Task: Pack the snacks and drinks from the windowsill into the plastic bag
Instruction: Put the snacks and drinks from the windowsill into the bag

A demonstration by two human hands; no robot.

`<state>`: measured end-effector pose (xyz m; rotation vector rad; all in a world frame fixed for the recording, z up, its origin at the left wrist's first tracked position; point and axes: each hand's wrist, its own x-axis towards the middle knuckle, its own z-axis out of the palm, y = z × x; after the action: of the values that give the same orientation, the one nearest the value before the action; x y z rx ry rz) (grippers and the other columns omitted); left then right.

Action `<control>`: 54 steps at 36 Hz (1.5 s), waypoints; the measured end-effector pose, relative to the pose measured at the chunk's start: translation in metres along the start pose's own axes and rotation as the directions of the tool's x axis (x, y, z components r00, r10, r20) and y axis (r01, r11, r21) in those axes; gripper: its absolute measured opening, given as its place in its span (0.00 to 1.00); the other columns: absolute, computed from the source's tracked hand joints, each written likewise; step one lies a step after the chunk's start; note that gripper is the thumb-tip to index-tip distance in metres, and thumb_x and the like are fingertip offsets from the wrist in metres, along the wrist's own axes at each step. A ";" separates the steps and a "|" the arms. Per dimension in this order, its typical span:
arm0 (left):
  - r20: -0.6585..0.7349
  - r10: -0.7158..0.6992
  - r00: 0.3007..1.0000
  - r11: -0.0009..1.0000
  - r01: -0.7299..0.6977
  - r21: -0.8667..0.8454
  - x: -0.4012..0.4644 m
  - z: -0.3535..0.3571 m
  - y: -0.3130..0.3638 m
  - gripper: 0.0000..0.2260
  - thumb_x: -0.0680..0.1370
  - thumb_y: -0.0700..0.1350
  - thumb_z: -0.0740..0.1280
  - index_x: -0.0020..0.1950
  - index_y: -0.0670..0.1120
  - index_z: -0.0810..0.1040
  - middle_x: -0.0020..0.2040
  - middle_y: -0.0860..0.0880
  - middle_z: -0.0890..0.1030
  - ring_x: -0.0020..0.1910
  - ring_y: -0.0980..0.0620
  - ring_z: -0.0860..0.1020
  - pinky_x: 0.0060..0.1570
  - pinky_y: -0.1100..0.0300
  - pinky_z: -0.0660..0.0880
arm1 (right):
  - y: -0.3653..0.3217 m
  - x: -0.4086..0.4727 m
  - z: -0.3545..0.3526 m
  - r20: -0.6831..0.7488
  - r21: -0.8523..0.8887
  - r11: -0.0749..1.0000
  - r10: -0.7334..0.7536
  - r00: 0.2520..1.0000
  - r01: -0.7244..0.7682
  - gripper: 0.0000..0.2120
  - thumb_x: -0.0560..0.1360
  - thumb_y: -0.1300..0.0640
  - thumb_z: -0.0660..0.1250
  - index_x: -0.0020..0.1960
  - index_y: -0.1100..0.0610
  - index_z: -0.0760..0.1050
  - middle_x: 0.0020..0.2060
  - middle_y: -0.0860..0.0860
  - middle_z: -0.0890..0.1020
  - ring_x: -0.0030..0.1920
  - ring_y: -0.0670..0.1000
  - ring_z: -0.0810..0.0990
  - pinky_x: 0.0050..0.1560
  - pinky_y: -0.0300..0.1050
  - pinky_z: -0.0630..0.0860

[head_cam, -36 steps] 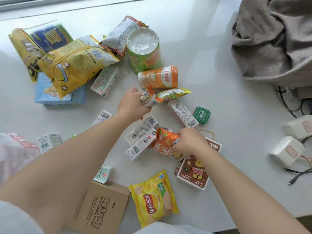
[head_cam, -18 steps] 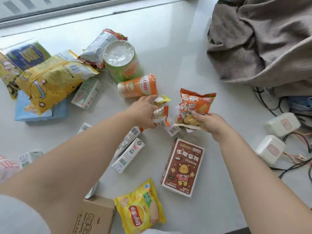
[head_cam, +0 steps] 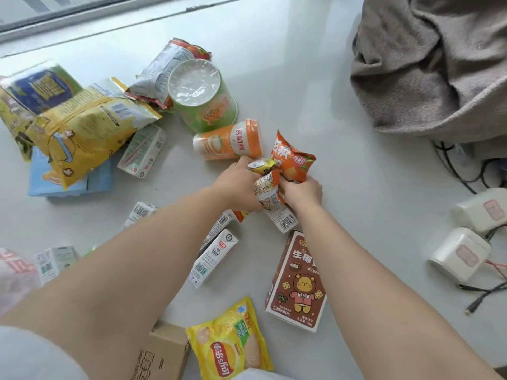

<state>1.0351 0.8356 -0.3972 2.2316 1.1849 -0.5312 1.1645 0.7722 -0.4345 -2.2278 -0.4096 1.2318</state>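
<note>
My left hand [head_cam: 236, 185] grips a bunch of small snack packets [head_cam: 265, 179] above the white windowsill [head_cam: 301, 78]. My right hand [head_cam: 303, 193] holds an orange snack bag [head_cam: 292, 159] right against them. Around the hands lie an orange milk-tea cup [head_cam: 227, 141], a green noodle cup [head_cam: 204, 98], several small milk cartons [head_cam: 216, 257], a brown bear biscuit box [head_cam: 299, 283], a yellow chips bag [head_cam: 230, 344] and a big yellow popcorn bag [head_cam: 82, 130]. A bit of plastic bag [head_cam: 13, 272] shows at the left edge.
A grey cloth heap [head_cam: 433, 61] fills the upper right. Two white chargers [head_cam: 461, 255] with cables lie at the right edge. A cardboard box [head_cam: 162, 352] sits at the bottom, a blue box [head_cam: 71, 182] under the popcorn bag.
My right hand picked the orange snack bag off the sill and brought it left against the packets in my left hand.
</note>
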 end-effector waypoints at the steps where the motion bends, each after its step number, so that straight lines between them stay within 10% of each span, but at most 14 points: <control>1: -0.024 -0.025 0.999 0.999 0.023 -0.045 -0.002 0.003 -0.001 0.21 0.64 0.53 0.74 0.55 0.49 0.80 0.60 0.46 0.66 0.57 0.48 0.70 0.53 0.59 0.71 | 0.000 -0.002 0.000 0.007 0.005 1.000 -0.010 1.000 0.010 0.21 0.67 0.40 0.71 0.51 0.55 0.79 0.49 0.56 0.80 0.56 0.59 0.77 0.55 0.54 0.77; 15: -0.272 -0.429 0.861 0.785 0.207 -0.585 -0.090 -0.004 0.001 0.21 0.68 0.51 0.73 0.60 0.51 0.77 0.58 0.50 0.71 0.53 0.48 0.75 0.51 0.55 0.75 | -0.030 -0.071 -0.014 0.017 -0.067 0.937 -0.343 0.939 0.343 0.17 0.67 0.42 0.72 0.50 0.51 0.81 0.50 0.55 0.81 0.50 0.54 0.80 0.46 0.40 0.71; 25: -0.310 -0.615 0.725 0.524 0.082 -0.848 -0.204 0.000 -0.033 0.11 0.65 0.51 0.74 0.42 0.59 0.75 0.50 0.48 0.80 0.49 0.47 0.79 0.51 0.50 0.78 | -0.040 -0.189 0.022 0.094 -0.046 0.829 -0.552 0.828 0.558 0.15 0.68 0.44 0.74 0.47 0.54 0.82 0.42 0.50 0.80 0.43 0.52 0.77 0.43 0.39 0.68; 44: -0.400 -0.862 0.312 0.393 -0.089 -0.915 -0.458 0.042 -0.258 0.15 0.66 0.49 0.76 0.50 0.56 0.79 0.51 0.49 0.82 0.48 0.49 0.80 0.48 0.53 0.78 | -0.047 -0.419 0.282 0.418 0.027 0.683 -0.671 0.613 0.730 0.11 0.71 0.49 0.72 0.47 0.55 0.78 0.45 0.53 0.82 0.45 0.55 0.79 0.45 0.47 0.75; 54: -0.296 -0.945 0.137 0.291 -0.060 -0.955 -0.523 0.072 -0.399 0.18 0.67 0.48 0.76 0.56 0.51 0.80 0.53 0.53 0.74 0.49 0.51 0.75 0.47 0.61 0.70 | -0.056 -0.500 0.425 0.631 -0.173 0.683 -0.476 0.613 0.709 0.15 0.74 0.44 0.67 0.45 0.56 0.78 0.38 0.52 0.80 0.38 0.55 0.77 0.37 0.46 0.73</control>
<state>0.4144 0.6470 -0.2669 0.8429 2.2271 1.1894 0.5383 0.6994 -0.2430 -1.6997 -1.6595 1.4317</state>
